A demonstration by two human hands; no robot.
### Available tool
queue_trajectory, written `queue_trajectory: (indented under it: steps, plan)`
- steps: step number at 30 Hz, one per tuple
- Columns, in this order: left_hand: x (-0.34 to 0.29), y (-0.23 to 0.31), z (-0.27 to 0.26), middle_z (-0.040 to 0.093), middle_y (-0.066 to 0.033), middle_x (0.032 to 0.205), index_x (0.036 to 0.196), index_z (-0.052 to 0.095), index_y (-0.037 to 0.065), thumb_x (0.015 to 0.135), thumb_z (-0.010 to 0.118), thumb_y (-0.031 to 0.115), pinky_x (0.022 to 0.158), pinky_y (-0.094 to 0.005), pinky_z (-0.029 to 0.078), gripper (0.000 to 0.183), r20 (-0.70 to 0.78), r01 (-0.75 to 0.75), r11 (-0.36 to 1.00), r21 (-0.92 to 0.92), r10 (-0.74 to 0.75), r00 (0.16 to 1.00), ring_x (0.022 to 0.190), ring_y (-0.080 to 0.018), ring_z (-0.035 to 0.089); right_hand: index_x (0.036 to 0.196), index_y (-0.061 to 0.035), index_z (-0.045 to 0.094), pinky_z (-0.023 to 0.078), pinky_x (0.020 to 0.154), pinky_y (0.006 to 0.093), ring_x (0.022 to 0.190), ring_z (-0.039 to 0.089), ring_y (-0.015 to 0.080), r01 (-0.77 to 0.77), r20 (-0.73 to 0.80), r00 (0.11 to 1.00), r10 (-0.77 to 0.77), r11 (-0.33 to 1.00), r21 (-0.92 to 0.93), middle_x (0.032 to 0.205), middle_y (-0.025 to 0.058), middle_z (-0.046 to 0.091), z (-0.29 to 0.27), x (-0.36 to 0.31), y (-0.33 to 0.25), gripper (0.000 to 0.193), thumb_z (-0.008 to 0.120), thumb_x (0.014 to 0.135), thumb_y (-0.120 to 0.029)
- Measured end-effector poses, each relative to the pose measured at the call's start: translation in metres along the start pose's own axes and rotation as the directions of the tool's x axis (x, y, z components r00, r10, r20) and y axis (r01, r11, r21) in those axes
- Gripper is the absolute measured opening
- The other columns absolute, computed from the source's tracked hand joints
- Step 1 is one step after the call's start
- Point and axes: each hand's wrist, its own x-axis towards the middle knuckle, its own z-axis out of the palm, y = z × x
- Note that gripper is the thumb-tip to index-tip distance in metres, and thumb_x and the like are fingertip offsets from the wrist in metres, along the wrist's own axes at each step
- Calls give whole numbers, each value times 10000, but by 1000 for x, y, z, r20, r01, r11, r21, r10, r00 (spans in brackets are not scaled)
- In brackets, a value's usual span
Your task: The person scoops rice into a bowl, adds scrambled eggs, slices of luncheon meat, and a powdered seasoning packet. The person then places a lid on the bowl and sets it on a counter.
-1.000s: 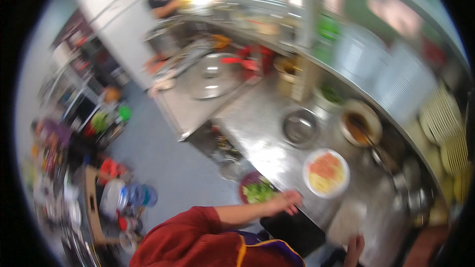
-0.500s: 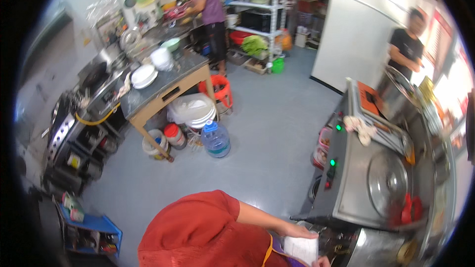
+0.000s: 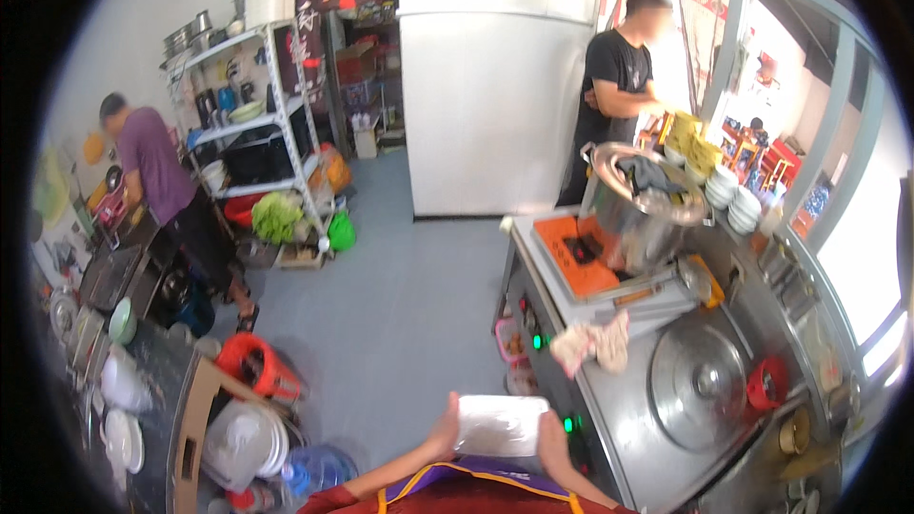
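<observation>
Between my two hands is a white rectangular packet (image 3: 500, 425), held level in front of my purple apron with its shiny, film-like top facing up. My left hand (image 3: 446, 432) grips its left edge, and my right hand (image 3: 552, 440) closes on the right edge. What the packet contains cannot be made out. To the right of my right hand runs a steel cooking counter (image 3: 609, 424) with green lights along its front panel. A crumpled cloth (image 3: 592, 343) lies on it, near a round metal lid (image 3: 700, 379).
A large steel pot (image 3: 633, 228) stands beyond the lid, near an orange board (image 3: 574, 252). A person in black (image 3: 614, 76) stands behind it; another in purple (image 3: 164, 167) works at the far left. A red bucket (image 3: 259, 366) and water bottle (image 3: 319, 471) stand left on the floor.
My view has swung to the right, bringing the cooking counter and pot closer to the middle. The packet has come in front of my body, with both hands now fully seen on it.
</observation>
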Motion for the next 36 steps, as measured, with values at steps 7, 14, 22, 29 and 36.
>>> queue_trajectory:
  steps: [7,14,22,29,36]
  plan:
    - [145,198,-63,424,-155,1401,1398,356,2,993,199,551,1073,-444,329,700,42,-61,993,-104,66,997,1281,-303,421,1026,31,590,432,813,295,875,525,152,36,217,971,-99,961,276,905,75,605,138,251,-92,373,394,1001,-286]
    - [330,376,-105,433,-106,1398,1419,307,43,886,618,106,1068,-389,349,620,423,-312,950,26,273,864,1278,-245,432,1020,21,595,429,797,275,868,504,110,151,132,964,-232,881,448,908,51,602,237,497,-138,393,390,1005,-315]
    - [572,516,-30,485,-74,1320,1402,337,91,905,624,357,995,-369,405,633,683,-84,977,195,-74,726,1181,-202,471,1093,14,589,438,844,287,928,543,128,-50,-176,969,174,835,548,1014,63,618,199,681,-175,379,410,1012,-310]
    - [739,604,67,513,-69,1296,1378,371,71,939,459,523,1016,-370,402,637,701,-36,904,425,-304,645,1219,-202,474,1114,5,583,445,858,283,958,556,131,-33,-287,930,231,827,561,1043,57,618,167,840,-163,360,421,1007,-298]
    - [904,682,169,491,-86,1358,1387,375,80,936,357,598,1017,-423,403,686,666,154,962,226,-268,696,1234,-250,485,955,-35,611,457,519,239,535,541,108,-217,-197,892,407,768,602,694,14,555,106,1007,-133,528,370,983,-504]
